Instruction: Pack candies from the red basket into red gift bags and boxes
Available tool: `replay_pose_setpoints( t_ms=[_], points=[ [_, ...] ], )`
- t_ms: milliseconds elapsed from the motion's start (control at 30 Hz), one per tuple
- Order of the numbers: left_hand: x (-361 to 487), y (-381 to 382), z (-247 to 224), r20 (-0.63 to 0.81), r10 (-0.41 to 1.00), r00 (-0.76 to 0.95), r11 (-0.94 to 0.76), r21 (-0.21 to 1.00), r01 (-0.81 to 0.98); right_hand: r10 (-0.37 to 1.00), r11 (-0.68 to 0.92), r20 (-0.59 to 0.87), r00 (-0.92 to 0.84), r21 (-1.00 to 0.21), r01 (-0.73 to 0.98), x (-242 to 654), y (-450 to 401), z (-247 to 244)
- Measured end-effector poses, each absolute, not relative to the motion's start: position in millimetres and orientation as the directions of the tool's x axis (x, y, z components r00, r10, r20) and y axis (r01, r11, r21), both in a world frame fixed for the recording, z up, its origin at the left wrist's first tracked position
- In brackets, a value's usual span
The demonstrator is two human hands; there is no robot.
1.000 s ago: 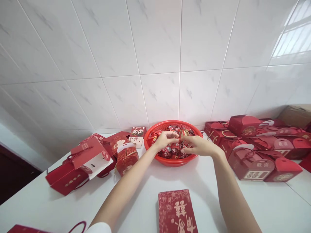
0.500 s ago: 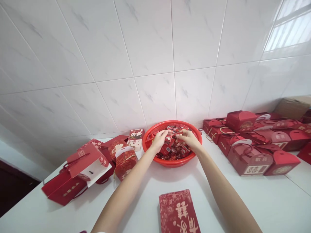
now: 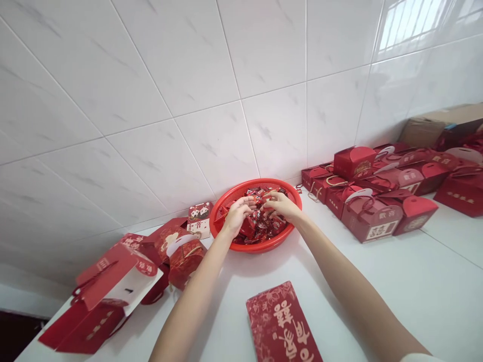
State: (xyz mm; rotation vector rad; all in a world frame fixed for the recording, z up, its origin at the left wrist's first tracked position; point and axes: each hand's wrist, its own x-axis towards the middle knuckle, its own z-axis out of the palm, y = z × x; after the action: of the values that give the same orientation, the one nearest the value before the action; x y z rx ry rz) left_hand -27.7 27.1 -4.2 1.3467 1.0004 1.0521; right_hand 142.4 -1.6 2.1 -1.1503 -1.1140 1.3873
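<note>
A red plastic basket point(image 3: 256, 247) full of small red-wrapped sweets point(image 3: 264, 229) stands against the tiled wall. Both hands are over the sweets. My left hand point(image 3: 240, 215) is at the basket's left-middle, its fingers bent together; what they hold, if anything, is too small to name. Facing it, my right hand point(image 3: 279, 206) has its fingers curled down at the sweets, and its fingertips are too small to make out. In front of the basket, between my forearms, lies a flat red box point(image 3: 281, 324) with pale characters.
Red gift boxes point(image 3: 372, 216) with handles crowd the right side. More red boxes point(image 3: 90, 322) lean together on the left, beside a small panda-print box point(image 3: 198, 219). A brown carton point(image 3: 424, 131) stands at the far right, by the tiled wall point(image 3: 211, 141).
The camera view has tilted and shifted to the right. My right hand has turned its fingers further down into the sweets. My left hand's fingers remain bent over the basket.
</note>
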Motion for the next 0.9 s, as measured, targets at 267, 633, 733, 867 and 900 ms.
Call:
replay_pose_setpoints(
  t_ms=[267, 633, 733, 867, 900],
  points=[
    [-27, 27, -13, 0.030, 0.887, 0.462, -0.372, 0.639, 0.673, 0.994, -0.101, -0.097, -0.048, -0.989, -0.109, 142, -1, 2],
    [-8, 31, -5, -0.212, 0.805, 0.554, -0.551, 0.075, 0.831, 0.997, -0.047, -0.053, 0.052, -0.993, -0.105, 141, 0, 1],
    [2, 37, -3, -0.247, 0.788, 0.564, -0.580, 0.005, 0.814, 0.996, -0.031, -0.040, 0.075, -0.992, -0.119, 140, 0, 2],
    [12, 39, 0, -0.291, 0.767, 0.571, -0.604, -0.030, 0.796, 0.992, -0.016, -0.034, 0.122, -0.990, -0.141, 141, 2, 2],
    [13, 38, 0, -0.300, 0.764, 0.570, -0.606, -0.031, 0.795, 0.991, -0.015, -0.035, 0.131, -0.989, -0.146, 141, 4, 1]
  ],
)
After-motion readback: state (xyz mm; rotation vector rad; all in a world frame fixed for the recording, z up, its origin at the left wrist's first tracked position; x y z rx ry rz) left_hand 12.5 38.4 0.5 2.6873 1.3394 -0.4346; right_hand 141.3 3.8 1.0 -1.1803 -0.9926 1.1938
